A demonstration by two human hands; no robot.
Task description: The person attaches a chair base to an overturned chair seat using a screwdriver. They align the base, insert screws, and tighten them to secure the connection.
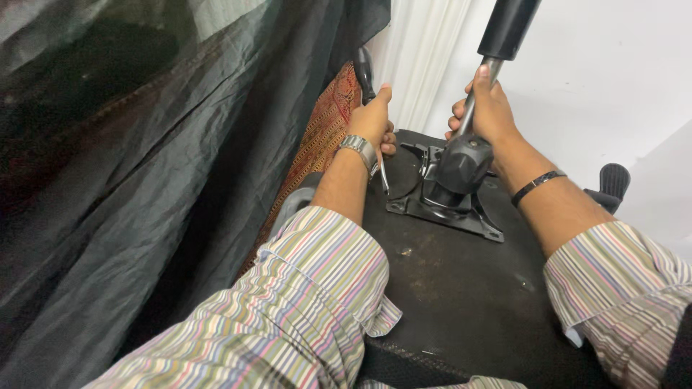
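Striped sleeves nearest, left hand grip closed round lever, right hand clasping metal column.

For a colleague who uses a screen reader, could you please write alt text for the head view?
The right hand grips a metal column rising from an upturned black chair seat; the left hand holds a lever.

Person, head-camera view: two bare hands and forearms. Left hand: metal link wristwatch, silver, at the wrist. Right hand: thin dark bracelet at the wrist. Both arms: loose shirt sleeves, pushed up to mid-forearm, woven in fine multicolour stripes of cream, pink, blue, green and brown; cuff edges open and creased.
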